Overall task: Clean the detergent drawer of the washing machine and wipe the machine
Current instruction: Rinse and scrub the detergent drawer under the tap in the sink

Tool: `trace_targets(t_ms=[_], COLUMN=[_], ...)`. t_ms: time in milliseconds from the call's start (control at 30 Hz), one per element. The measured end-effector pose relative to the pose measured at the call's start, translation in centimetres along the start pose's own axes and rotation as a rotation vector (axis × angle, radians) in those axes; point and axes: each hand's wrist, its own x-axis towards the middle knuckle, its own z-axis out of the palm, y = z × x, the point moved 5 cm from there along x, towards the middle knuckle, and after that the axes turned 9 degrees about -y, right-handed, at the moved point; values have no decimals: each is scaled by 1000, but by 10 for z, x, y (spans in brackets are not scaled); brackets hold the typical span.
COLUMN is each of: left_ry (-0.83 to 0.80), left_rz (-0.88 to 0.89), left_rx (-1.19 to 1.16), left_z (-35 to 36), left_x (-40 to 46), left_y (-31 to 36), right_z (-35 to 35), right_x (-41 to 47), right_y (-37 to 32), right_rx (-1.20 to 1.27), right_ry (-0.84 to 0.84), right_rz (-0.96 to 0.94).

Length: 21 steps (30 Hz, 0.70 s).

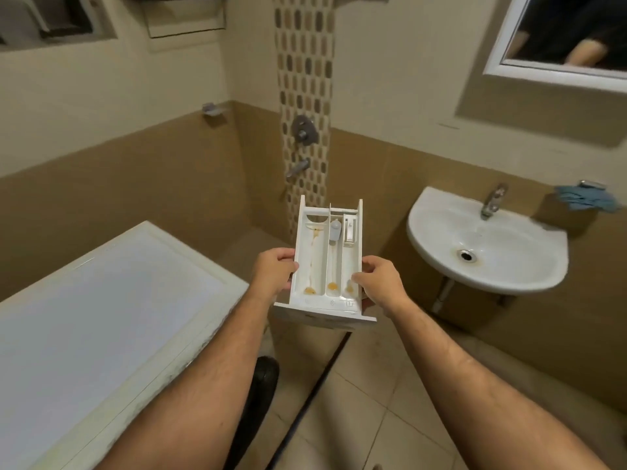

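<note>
Left hand point(274, 270) and right hand point(376, 282) grip, fingers curled.

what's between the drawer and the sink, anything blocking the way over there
Nothing visible blocks it. The detergent drawer is held in the air by the left hand and right hand, and the sink sits to its right with only open space and bare wall between them. The basin looks free of objects.

Drawer point(326, 262) between washing machine point(101, 300) at left and sink point(488, 245) at right.
</note>
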Motion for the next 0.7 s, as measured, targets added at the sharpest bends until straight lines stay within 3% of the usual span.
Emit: trace_targets(t_ms=[333,700], left_ry=[-131,-301], left_rz=[61,51], left_rx=[59,149], left_z=[156,271], left_x=[110,224], left_y=[57,87], right_z=[-161,-259], right_x=[70,131], right_y=[23,51], right_rx=[24,198], right_ry=[150,326], right_rz=[7,117])
